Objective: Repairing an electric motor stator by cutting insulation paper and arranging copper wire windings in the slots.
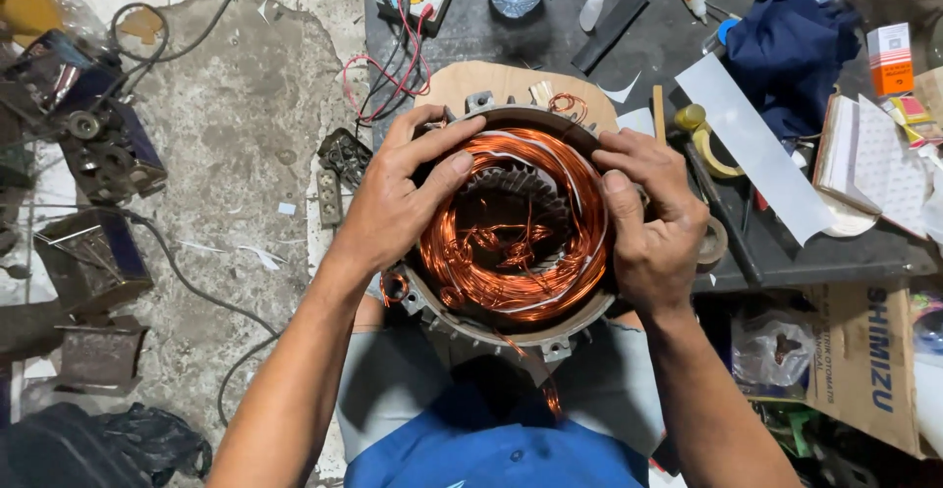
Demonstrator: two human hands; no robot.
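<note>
Stator housing (496, 326), the round metal shell packed with copper windings (575, 208), sat on the person's lap at the edge of the dark workbench (550, 41), partly over a wooden board (491, 81). Left hand (393, 203) gripped the rim with its thumb pressing onto the coil. Right hand (653, 218) clamped the opposite side, thumb also on the wire. Loose copper strands (491, 243) tangled in the bore looked easy to snag or kink, and hard thumb pressure could probably scrape the enamel. Tape rolls (709, 144) and a blue cloth (786, 51) lay nearby.
</note>
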